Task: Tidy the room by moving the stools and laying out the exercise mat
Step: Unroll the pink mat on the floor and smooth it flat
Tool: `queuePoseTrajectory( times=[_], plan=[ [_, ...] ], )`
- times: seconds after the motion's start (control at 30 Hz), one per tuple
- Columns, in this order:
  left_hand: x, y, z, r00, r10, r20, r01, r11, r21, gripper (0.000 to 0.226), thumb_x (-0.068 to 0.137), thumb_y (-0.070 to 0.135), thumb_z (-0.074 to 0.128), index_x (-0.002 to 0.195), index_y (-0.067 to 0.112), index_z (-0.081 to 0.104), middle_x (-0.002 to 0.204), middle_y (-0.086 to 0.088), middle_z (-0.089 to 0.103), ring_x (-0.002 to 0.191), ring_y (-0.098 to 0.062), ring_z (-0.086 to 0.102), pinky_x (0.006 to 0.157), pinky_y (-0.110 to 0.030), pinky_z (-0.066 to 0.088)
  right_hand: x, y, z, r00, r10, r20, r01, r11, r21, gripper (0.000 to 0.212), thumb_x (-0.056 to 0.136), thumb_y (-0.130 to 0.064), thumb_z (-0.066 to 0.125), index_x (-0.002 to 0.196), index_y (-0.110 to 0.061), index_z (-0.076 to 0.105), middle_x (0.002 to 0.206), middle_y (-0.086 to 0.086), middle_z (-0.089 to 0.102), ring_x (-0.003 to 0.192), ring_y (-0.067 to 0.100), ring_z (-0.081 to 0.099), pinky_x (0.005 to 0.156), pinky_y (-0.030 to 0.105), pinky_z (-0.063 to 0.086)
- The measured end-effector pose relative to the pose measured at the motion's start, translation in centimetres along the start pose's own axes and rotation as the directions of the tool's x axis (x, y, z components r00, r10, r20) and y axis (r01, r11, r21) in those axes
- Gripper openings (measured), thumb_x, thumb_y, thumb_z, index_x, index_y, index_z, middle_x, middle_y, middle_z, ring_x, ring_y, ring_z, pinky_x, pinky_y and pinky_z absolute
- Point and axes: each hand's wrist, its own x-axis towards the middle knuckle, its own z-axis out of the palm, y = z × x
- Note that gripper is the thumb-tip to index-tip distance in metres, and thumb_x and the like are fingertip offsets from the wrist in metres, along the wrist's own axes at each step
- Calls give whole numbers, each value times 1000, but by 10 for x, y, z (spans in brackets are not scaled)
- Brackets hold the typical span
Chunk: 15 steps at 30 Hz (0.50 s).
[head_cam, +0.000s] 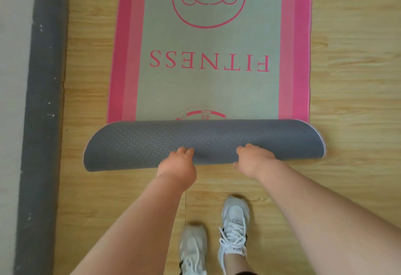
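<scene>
Pale wood-grain floor (347,68) planks run under everything. Nearest, two white laced sneakers (234,227) stand on them. Beyond the shoes, both bare forearms reach to the exercise mat (206,92), whose rolled-up near end is a grey cylinder with a fine diamond-embossed texture. The left hand (178,164) and right hand (253,159) each grip the roll's near side, fingers curled over it, around its middle. Farther on, the unrolled part lies flat: greyish-green centre, pink side bands, pink "FITNESS" lettering, a round cartoon face. A dark grey strip (45,101) borders the floor's left edge.
</scene>
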Motion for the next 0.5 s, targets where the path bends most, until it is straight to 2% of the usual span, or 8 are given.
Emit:
queuePoseTrajectory(
  times=[0.13, 0.3, 0.5],
  plan=[
    [-22, 8, 16, 999, 36, -21, -36, 999, 14, 60, 96, 20, 40, 151, 24, 17, 158, 3, 19, 141, -22, 25, 106, -39, 36, -23, 3, 25, 995, 13, -97, -5, 997, 77, 39, 95, -29, 46, 132, -18, 46, 131, 6, 45, 123, 28, 46, 90, 38, 42],
    [-47, 3, 43, 996, 76, -38, -76, 997, 10, 62, 95, 17, 41, 151, 25, 16, 160, 3, 13, 144, -22, 19, 110, -39, 33, -44, -3, 66, 978, 46, -202, -20, 991, 130, 43, 94, -25, 47, 136, -20, 40, 135, 6, 42, 127, 26, 39, 97, 38, 39],
    [-80, -24, 83, 995, 87, -39, -84, 994, 74, 59, 99, 27, 37, 152, 23, 12, 160, 2, 10, 146, -24, 15, 112, -42, 31, -54, -10, 91, 946, 36, -323, -4, 995, 100, 59, 92, -26, 51, 146, -20, 28, 149, 4, 31, 138, 25, 26, 110, 37, 28]
  ],
)
